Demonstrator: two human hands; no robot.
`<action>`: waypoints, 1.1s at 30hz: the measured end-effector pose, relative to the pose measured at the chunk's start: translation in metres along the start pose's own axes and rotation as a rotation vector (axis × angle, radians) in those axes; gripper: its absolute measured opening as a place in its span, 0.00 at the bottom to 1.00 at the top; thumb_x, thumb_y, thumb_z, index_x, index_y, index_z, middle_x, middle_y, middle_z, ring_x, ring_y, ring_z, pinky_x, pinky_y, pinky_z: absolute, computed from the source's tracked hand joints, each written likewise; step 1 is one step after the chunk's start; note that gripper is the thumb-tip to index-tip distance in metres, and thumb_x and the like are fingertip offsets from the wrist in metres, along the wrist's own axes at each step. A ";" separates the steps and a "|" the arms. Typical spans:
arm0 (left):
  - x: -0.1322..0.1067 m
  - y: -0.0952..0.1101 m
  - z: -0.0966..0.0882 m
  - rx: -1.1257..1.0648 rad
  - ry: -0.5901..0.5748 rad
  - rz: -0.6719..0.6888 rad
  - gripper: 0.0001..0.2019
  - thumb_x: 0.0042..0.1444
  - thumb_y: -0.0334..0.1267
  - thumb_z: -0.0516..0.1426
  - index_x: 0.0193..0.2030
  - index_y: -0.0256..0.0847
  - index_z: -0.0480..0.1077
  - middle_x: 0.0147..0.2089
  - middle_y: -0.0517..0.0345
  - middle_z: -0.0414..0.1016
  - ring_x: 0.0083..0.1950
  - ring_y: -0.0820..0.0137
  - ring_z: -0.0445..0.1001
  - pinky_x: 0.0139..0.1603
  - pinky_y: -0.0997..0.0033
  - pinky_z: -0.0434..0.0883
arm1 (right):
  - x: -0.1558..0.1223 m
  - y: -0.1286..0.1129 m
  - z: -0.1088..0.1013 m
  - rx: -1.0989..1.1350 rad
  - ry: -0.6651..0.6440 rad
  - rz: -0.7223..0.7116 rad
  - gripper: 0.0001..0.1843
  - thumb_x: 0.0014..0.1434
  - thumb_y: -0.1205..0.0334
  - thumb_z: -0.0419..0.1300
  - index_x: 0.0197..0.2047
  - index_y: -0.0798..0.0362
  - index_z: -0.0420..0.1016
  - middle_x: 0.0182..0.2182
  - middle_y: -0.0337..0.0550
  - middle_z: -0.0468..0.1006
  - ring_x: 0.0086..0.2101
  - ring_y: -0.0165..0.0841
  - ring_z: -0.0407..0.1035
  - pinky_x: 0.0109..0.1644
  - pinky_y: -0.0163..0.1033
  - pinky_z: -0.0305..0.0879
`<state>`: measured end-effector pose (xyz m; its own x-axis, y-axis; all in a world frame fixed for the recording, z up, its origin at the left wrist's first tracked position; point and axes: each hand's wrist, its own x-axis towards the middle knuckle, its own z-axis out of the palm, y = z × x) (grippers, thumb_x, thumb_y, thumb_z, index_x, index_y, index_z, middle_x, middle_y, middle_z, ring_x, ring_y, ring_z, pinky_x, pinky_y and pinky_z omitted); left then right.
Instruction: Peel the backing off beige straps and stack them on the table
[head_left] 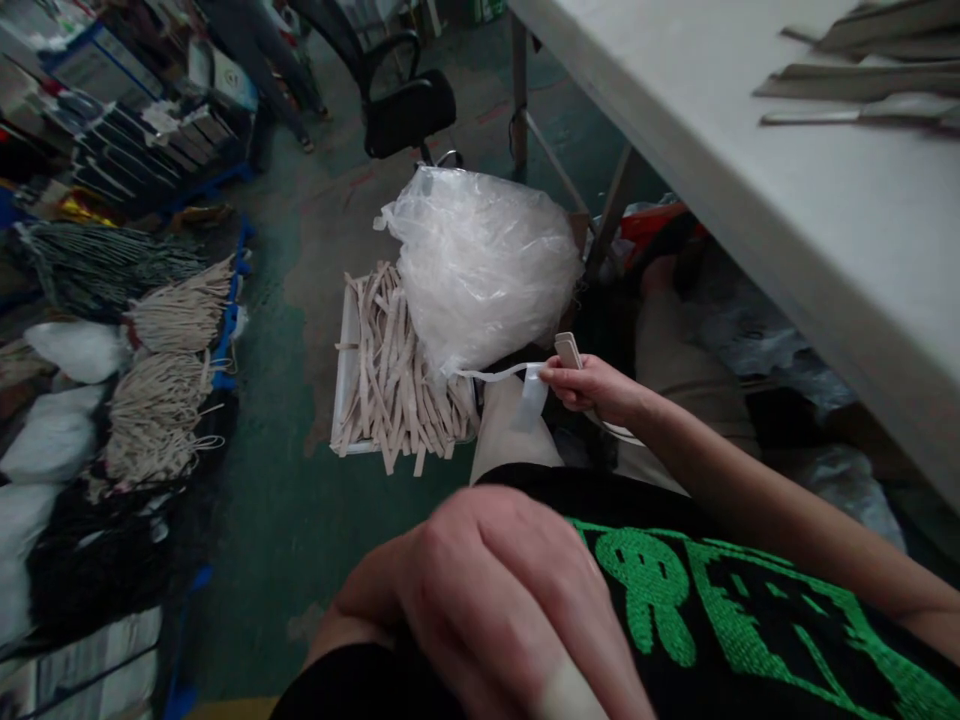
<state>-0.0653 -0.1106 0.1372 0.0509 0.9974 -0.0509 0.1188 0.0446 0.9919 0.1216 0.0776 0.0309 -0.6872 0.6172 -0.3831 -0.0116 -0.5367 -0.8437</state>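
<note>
Beige strips (568, 350) and a white ribbon (525, 385) trailing from the clear bag (480, 265) are pinched by the right hand (592, 388). The blurred left hand (495, 600) is curled; its hold cannot be told. Sorting is judged underway; freeing the ribbon calls for a gentle pull.

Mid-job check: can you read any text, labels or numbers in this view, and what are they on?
Black shirt: green printed letters, skewed and cut off, not readable.
Stacked boxes, upper left: labels too small and blurred.
Tan strip in right hand: no print visible.
Plastic bag: none.
</note>
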 end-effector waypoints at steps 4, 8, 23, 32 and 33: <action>0.054 -0.031 0.009 -0.051 0.235 0.005 0.13 0.46 0.51 0.69 0.32 0.47 0.77 0.32 0.57 0.77 0.36 0.66 0.76 0.40 0.65 0.75 | -0.005 -0.006 -0.002 -0.092 0.036 -0.037 0.25 0.44 0.44 0.74 0.31 0.55 0.72 0.15 0.31 0.61 0.15 0.22 0.48 0.17 0.31 0.37; 0.081 -0.079 0.016 0.062 0.132 -0.213 0.12 0.46 0.42 0.70 0.36 0.40 0.79 0.32 0.57 0.77 0.35 0.67 0.75 0.39 0.67 0.71 | -0.004 -0.004 0.001 -0.188 0.058 -0.045 0.24 0.44 0.45 0.74 0.30 0.55 0.73 0.15 0.32 0.62 0.16 0.22 0.50 0.18 0.31 0.39; 0.117 -0.105 0.039 -0.748 0.398 -0.379 0.22 0.33 0.47 0.75 0.30 0.38 0.74 0.32 0.59 0.79 0.34 0.72 0.77 0.38 0.72 0.73 | -0.031 0.024 -0.001 -0.337 -0.177 0.126 0.21 0.47 0.43 0.67 0.30 0.55 0.74 0.18 0.34 0.69 0.18 0.25 0.54 0.21 0.32 0.47; 0.116 -0.105 0.061 -0.655 0.261 -0.324 0.21 0.34 0.48 0.75 0.26 0.36 0.74 0.25 0.60 0.75 0.23 0.77 0.69 0.24 0.76 0.65 | -0.029 0.027 0.004 -0.088 -0.205 0.134 0.22 0.50 0.43 0.67 0.25 0.55 0.69 0.16 0.33 0.65 0.16 0.22 0.50 0.18 0.31 0.44; 0.116 -0.105 0.062 -0.602 0.262 -0.307 0.20 0.35 0.48 0.74 0.25 0.36 0.74 0.23 0.62 0.72 0.22 0.78 0.65 0.23 0.77 0.63 | -0.029 0.028 0.004 -0.045 -0.202 0.137 0.23 0.50 0.43 0.67 0.27 0.55 0.70 0.17 0.32 0.65 0.16 0.21 0.49 0.18 0.30 0.43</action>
<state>-0.0101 -0.0036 0.0201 -0.1453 0.9123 -0.3829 -0.4806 0.2731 0.8333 0.1385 0.0423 0.0200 -0.8115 0.4103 -0.4161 0.1210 -0.5786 -0.8066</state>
